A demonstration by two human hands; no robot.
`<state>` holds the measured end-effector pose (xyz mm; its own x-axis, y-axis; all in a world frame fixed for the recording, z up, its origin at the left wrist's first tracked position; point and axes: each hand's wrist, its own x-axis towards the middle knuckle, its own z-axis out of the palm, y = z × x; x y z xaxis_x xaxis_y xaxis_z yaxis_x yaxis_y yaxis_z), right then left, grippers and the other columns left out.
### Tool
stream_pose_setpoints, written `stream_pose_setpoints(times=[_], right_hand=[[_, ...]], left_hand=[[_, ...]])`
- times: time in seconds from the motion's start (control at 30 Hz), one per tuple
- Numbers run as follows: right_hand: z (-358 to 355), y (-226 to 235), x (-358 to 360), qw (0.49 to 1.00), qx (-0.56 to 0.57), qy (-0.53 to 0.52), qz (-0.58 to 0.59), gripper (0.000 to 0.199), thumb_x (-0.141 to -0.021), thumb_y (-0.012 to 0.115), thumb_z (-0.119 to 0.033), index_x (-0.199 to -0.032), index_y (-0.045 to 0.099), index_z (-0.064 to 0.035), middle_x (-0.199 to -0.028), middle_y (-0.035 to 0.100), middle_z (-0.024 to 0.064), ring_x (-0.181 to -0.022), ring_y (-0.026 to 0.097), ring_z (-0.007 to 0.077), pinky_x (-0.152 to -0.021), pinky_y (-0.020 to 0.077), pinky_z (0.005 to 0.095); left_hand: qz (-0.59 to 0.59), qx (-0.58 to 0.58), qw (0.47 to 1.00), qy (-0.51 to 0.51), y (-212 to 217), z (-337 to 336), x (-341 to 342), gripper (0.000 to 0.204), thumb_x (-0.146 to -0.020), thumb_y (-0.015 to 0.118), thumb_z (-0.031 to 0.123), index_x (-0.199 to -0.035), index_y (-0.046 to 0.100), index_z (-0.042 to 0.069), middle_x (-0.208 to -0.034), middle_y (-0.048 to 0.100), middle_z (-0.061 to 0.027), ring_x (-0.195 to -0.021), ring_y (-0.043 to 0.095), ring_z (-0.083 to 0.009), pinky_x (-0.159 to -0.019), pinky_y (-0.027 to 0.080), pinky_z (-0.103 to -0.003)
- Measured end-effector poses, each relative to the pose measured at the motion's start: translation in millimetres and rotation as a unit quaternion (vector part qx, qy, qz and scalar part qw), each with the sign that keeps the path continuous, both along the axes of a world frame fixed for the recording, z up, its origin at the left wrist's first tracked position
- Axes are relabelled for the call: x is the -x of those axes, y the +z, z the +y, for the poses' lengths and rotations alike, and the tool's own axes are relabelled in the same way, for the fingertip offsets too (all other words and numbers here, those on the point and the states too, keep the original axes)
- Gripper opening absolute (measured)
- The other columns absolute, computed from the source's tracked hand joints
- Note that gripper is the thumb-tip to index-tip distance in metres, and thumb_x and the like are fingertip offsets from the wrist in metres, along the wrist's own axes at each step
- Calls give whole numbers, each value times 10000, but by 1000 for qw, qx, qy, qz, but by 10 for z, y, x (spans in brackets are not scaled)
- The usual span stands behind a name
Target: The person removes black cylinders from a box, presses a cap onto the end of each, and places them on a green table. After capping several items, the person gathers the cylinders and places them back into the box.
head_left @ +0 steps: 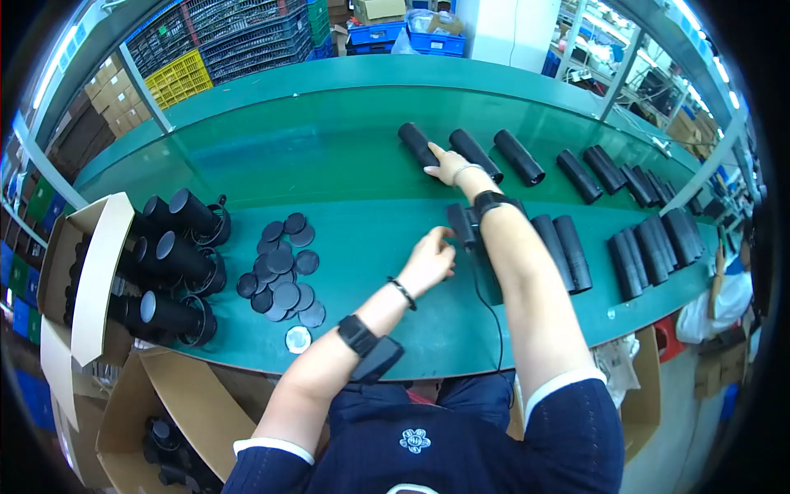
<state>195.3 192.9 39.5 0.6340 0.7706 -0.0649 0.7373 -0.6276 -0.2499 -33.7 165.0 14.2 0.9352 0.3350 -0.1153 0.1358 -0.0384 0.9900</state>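
Note:
My right hand point(450, 165) reaches far forward over the green work surface, its thumb and fingers closed around the near end of a black tube point(414, 138). Just right of it lie two more black tubes, one point(471, 150) partly behind the hand and another point(518, 158) beyond. My left hand point(428, 262) hovers near the middle, fingers loosely bent and apart, with nothing visible in it. Close to its fingertips is a black block-shaped device point(462, 226) with a cable, partly covered by my right forearm. Left of that hand, several flat black discs point(280, 261) lie in a loose pile.
Upright black cylinders point(177, 253) stand at the left beside an open carton point(103, 276). More black tubes point(654, 251) lie in groups at the right. A round white-silver piece point(298, 338) rests near the front edge. Below left is another open carton point(185, 395).

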Motion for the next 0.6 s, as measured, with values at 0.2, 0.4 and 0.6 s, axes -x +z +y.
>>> stream_pose_setpoints(times=[0.2,0.4,0.6], right_hand=[[-1194,971,167,998,-48,-28,34,306,-839,629,-285,-805,685,14,-825,664,227,-810,666,352,-742,523,432],[-2105,707,1078,964,-255,-54,49,224,-905,576,-155,-1020,644,26,-886,663,216,-819,658,314,-754,507,363],[-2042,467,1813,796,-467,123,366,428,-969,510,-207,-1335,488,16,-1193,538,75,-1103,503,149,-963,382,268]], left_hand=[[76,-235,969,32,144,-301,-648,816,-843,625,488,-1312,352,-122,-920,653,-248,-742,684,-313,-650,553,-382],[-118,64,991,0,-65,-325,-549,874,-696,772,201,-1370,292,-78,-1239,534,-209,-1118,568,-283,-923,471,-377],[-246,-97,950,-164,405,-44,429,699,-678,717,45,-1295,389,60,-1287,400,-91,-1219,432,-206,-1036,348,-349]])
